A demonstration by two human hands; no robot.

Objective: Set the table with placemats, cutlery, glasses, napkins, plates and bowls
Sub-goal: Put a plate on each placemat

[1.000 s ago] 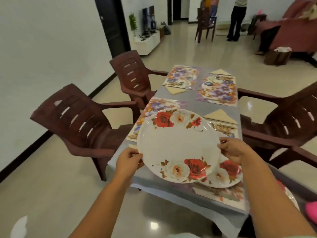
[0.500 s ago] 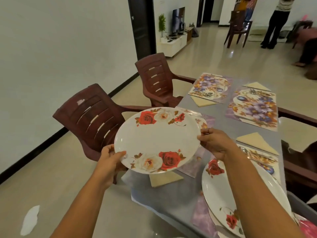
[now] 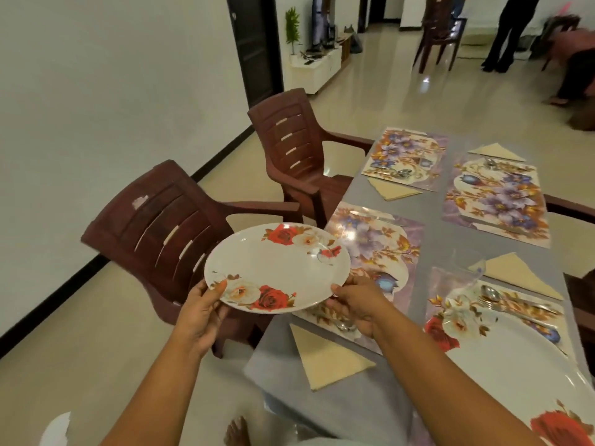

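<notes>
Both hands are clamped on a rose-patterned plate [image 3: 277,267], the left hand [image 3: 201,312] gripping its near-left rim and the right hand [image 3: 355,304] its near-right rim, holding it tilted in the air between them over the desk [image 3: 354,410] edge, just beside a floral placemat [image 3: 373,249].

head-worn view, angled down, close over table [image 3: 431,226] corner
</notes>
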